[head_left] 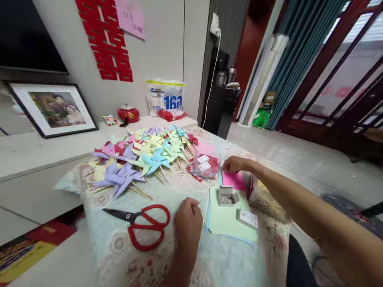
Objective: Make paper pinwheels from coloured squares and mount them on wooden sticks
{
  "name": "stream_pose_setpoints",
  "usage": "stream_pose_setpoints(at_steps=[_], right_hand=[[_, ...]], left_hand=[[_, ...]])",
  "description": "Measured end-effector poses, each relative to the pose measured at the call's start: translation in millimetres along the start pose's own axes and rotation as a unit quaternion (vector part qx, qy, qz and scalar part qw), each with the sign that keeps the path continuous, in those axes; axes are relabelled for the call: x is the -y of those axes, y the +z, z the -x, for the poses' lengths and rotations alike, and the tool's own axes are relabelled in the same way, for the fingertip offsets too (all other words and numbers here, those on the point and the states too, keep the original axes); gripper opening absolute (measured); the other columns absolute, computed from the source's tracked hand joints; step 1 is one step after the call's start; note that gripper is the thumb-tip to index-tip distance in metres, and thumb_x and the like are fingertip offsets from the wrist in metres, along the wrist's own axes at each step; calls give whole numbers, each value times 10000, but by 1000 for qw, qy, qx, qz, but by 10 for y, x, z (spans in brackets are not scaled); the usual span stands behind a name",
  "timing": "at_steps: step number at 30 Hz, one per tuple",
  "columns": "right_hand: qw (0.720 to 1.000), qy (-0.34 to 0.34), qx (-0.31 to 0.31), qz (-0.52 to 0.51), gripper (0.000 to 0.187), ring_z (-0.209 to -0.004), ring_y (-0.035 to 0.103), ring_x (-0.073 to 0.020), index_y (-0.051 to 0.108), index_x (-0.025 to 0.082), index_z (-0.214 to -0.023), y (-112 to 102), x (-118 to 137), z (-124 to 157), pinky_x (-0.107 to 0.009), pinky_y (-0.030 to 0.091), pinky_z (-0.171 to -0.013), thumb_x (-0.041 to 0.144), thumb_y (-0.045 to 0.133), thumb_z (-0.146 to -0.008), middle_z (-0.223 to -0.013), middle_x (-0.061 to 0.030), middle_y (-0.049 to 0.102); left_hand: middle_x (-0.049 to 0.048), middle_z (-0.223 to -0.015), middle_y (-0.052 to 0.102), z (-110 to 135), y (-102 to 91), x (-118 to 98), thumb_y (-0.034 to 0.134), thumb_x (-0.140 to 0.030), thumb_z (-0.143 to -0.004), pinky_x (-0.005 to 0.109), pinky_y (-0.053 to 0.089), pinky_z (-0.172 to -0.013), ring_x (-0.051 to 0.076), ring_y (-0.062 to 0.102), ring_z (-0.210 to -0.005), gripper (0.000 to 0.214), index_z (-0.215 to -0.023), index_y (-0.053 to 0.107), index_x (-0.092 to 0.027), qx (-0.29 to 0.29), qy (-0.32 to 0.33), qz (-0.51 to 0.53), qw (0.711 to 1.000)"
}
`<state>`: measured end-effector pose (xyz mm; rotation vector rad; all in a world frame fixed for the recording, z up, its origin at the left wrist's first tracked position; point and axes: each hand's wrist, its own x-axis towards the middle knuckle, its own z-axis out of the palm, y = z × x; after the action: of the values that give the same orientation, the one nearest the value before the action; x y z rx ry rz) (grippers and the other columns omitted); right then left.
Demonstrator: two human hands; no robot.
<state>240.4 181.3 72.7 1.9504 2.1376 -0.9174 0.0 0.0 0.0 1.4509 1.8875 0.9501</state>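
My right hand [235,164] reaches out with its fingertips bent down, pinching at the far edge of a bright pink sheet of paper [235,181]. My left hand [188,221] rests on the patterned tablecloth as a loose fist, with nothing showing in it. Beside it lie red-handled scissors [145,223], blades pointing left. To its right is a stack of light green paper [223,221] with an open small box [227,196] and a closed white box [247,219] on top. A clear bag [207,164] with small white boxes sits left of my right hand.
Many finished paper pinwheels [155,159] on sticks pile up at the table's back left. A bag of wooden sticks [266,199] lies under my right forearm. Behind stand a framed photo [55,107], a red pot [128,113] and a white package [166,97] on a cabinet.
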Motion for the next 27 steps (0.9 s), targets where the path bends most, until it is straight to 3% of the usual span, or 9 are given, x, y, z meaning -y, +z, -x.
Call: stream_pose_setpoints(at_steps=[6,15,22,27], right_hand=[[999,-17,-17,-23,391,-571,547,-95,779,153,-953,39,4,4,-184,403,-517,20,632,-616,-682,17,694],[994,-38,-35,-91,327,-511,459,-75,787,156,-882,10,17,80,-182,342,-480,67,642,-603,-580,33,635],[993,-48,-4,-108,353,-548,491,-76,769,148,-867,-64,52,177,-181,382,-512,34,595,-583,-669,15,666],[995,-53,27,-76,342,-561,496,-93,753,144,-807,-112,53,212,-198,384,-524,21,598,-529,-606,34,627]], left_hand=[[45,-854,746,-8,-18,45,488,-65,-808,286,437,-728,218,687,-859,216,-819,655,-201,-11,29,2,1000],[51,-828,738,-13,-19,37,477,-65,-814,287,420,-688,214,678,-808,220,-826,659,-189,-11,25,-9,1000],[45,-834,737,-2,-22,17,481,-49,-806,279,422,-693,204,678,-801,225,-805,651,-195,-12,24,-9,1000],[42,-836,741,-16,-2,58,481,-64,-802,286,425,-703,210,678,-813,222,-810,655,-203,-16,31,-9,999]])
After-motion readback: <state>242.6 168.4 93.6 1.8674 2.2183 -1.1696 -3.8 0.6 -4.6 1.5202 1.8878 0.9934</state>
